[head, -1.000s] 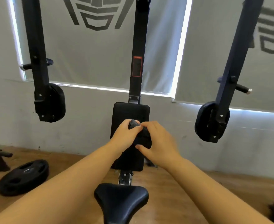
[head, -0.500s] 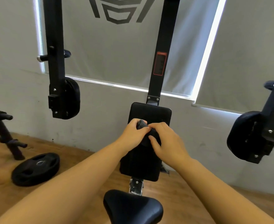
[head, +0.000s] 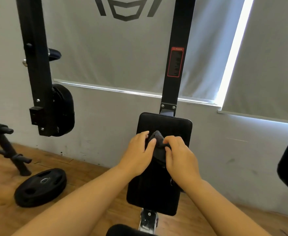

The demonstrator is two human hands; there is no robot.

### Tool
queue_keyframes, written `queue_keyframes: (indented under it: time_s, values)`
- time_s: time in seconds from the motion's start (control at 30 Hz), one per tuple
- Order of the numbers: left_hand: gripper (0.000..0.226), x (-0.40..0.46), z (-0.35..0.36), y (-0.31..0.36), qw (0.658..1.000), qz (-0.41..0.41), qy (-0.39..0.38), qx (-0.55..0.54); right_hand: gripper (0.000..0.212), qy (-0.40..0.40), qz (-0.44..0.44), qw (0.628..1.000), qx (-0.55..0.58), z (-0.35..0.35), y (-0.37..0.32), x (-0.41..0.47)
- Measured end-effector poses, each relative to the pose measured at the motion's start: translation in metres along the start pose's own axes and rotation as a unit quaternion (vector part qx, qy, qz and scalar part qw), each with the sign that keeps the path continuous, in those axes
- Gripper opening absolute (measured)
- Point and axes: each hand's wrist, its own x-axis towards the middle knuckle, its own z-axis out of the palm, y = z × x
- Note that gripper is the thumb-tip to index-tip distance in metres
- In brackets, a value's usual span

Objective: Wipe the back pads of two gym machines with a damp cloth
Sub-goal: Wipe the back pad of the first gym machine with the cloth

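At the bottom edge of the view the rounded black seat point(head: 128, 230) just shows, and beyond it a metal bracket point(head: 148, 218) rises to the lower edge of the back pad point(head: 165, 126), a tall black rectangle standing upright on the machine's post. Both forearms reach in over the seat toward the pad. The left hand point(head: 136, 155) and the right hand point(head: 180, 157) meet in front of the pad's upper half, fingers curled and pinching a dark grey cloth point(head: 156, 138) between them; the cloth is bunched, one corner poking up above the fingertips, and whether it touches the pad cannot be told. To the left, on the wooden floor point(head: 7, 167), lies a black weight plate point(head: 41, 188), with a pegged storage rack point(head: 5, 147) leaning just behind it. Higher up, a black arm with a round pad point(head: 63, 109) hangs at left. Behind stand the grey wall and the roller blinds point(head: 122, 48).
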Motion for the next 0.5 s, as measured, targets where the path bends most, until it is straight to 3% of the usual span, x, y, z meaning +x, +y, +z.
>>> queue_keyframes:
  time_s: [0.13, 0.3, 0.5]
  values:
    - [0.053, 0.051, 0.023, -0.047, 0.984, 0.074, 0.012, 0.161, 0.025, 0.019, 0.005, 1.000, -0.018, 0.049, 0.053, 0.042]
    - [0.070, 0.109, 0.070, -0.115, 0.930, 0.082, -0.010, 0.358, 0.030, 0.051, 0.005, 0.998, -0.018, 0.112, 0.112, 0.099]
    - [0.089, 0.149, 0.132, -0.184, 0.893, 0.151, -0.028, 0.423, 0.039, 0.065, -0.050, 0.994, -0.078, 0.168, 0.148, 0.153]
